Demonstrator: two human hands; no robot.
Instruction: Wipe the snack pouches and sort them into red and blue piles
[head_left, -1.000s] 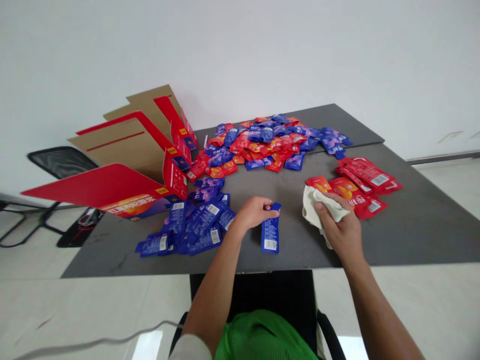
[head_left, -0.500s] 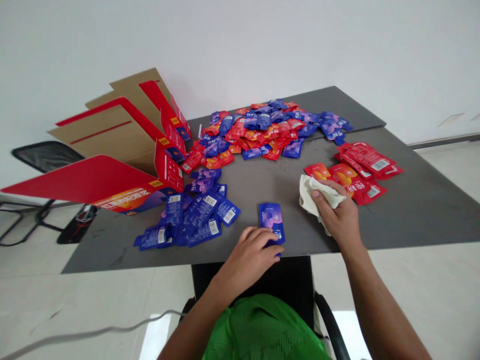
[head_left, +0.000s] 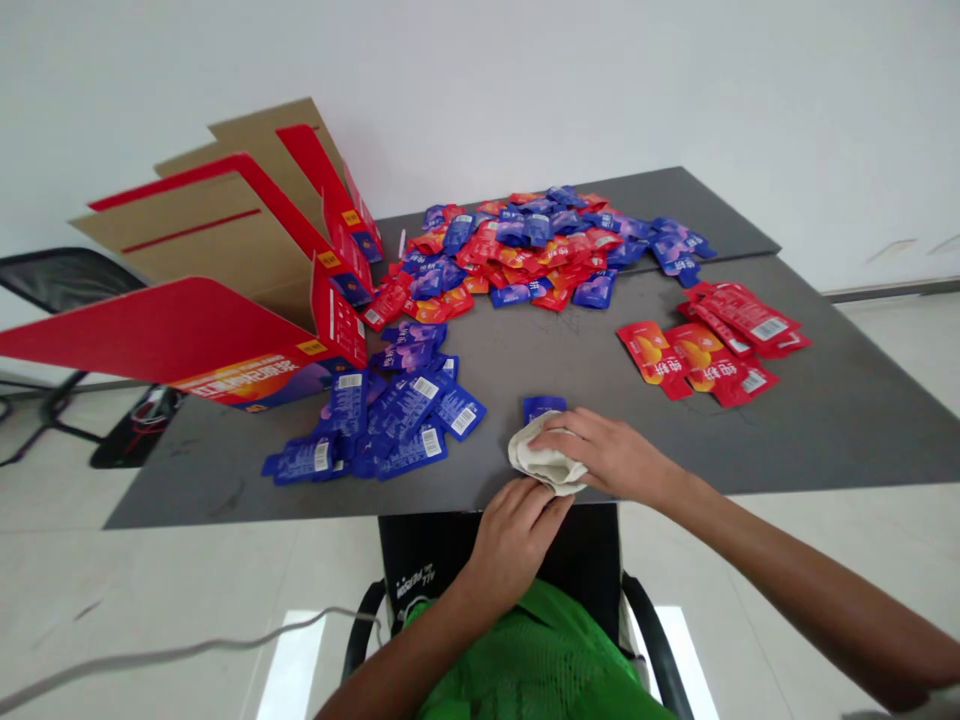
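Observation:
A single blue pouch (head_left: 543,406) lies flat near the table's front edge, mostly covered by a folded white cloth (head_left: 541,462). My right hand (head_left: 604,452) is closed on the cloth and presses it onto the pouch. Just below, my left hand (head_left: 516,532) has its fingers together at the pouch's near end; the cloth partly hides the fingertips. To the left lies a loose pile of blue pouches (head_left: 409,410), several with barcodes up. On the right are red pouches (head_left: 648,355), some stacked barcode up.
A mixed heap of red and blue pouches (head_left: 517,250) spreads over the back of the grey table (head_left: 570,355). Open red cartons (head_left: 255,360) stand at the left with flaps raised. A chair (head_left: 409,560) is under the front edge, and a cable (head_left: 225,655) hangs at the lower left.
My right hand has moved left with the cloth, from beside the red pouches onto the single blue pouch. My left hand has stayed at its near end, shifting slightly down.

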